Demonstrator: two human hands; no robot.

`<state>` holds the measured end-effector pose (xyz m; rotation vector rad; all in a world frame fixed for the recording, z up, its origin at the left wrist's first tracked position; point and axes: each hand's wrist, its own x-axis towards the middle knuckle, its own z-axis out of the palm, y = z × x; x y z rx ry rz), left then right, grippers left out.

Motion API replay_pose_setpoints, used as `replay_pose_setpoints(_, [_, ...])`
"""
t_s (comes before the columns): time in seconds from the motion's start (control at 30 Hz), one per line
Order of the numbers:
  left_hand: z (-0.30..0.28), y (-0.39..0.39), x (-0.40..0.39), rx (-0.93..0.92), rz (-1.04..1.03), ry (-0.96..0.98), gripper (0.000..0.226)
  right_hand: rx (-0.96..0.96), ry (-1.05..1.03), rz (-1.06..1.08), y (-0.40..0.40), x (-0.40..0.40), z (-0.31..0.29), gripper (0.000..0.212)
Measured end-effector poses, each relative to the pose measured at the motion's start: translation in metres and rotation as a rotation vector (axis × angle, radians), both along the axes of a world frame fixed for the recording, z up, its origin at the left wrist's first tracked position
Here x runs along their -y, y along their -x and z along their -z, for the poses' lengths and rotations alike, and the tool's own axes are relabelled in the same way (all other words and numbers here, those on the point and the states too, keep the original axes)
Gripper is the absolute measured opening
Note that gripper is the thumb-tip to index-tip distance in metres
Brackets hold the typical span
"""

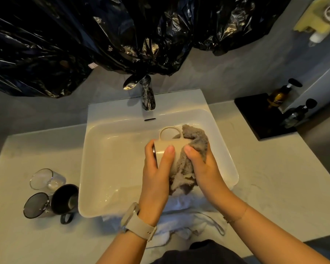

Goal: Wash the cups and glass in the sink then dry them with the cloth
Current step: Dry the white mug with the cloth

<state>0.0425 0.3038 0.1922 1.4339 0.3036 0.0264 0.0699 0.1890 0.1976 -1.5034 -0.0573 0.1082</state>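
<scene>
Over the white sink [95, 168] my left hand [156, 168] grips a cream mug [166, 147] lying on its side, handle up and mouth to the left. My right hand [204, 164] holds a grey cloth [187, 168] bunched against the mug's right end. On the counter to the left of the sink stand a clear glass [46, 180], a dark tinted glass [35, 205] and a black mug [65, 199]. The far side of the cream mug is hidden by the cloth.
A chrome tap [148, 96] rises behind the sink; no water runs. Black plastic sheeting [103, 35] covers the wall above. A black tray [259, 115] with two pump bottles sits at the right. A white towel [189, 221] lies at the sink's near edge.
</scene>
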Motion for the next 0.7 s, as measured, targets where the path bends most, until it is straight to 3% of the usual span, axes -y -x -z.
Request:
replay_pose_setpoints(0.1, [0.011,0.003,-0.003,0.084,-0.015,-0.218,0.038,-0.264,-0.021,-0.071,-0.008,0.001,0.003,0.027])
replay_pose_setpoints(0.17, [0.016,0.005,-0.003,0.092,0.002,-0.292,0.038,-0.334,-0.059,-0.090,-0.010,0.001,0.004,0.028])
replay_pose_setpoints(0.33, [0.018,0.004,-0.008,0.092,0.012,-0.218,0.034,-0.221,0.025,-0.131,-0.005,0.002,0.004,0.028])
replay_pose_setpoints(0.53, [0.011,-0.008,-0.014,-0.072,0.052,-0.004,0.037,0.016,0.140,-0.125,0.006,0.008,0.019,0.050])
replay_pose_setpoints(0.6, [0.010,-0.011,-0.014,-0.082,0.066,-0.042,0.032,-0.013,0.076,-0.082,0.009,0.007,0.021,0.038])
replay_pose_setpoints(0.7, [0.015,-0.005,-0.012,0.007,0.068,-0.249,0.033,-0.254,-0.119,0.056,0.004,-0.003,0.013,0.023])
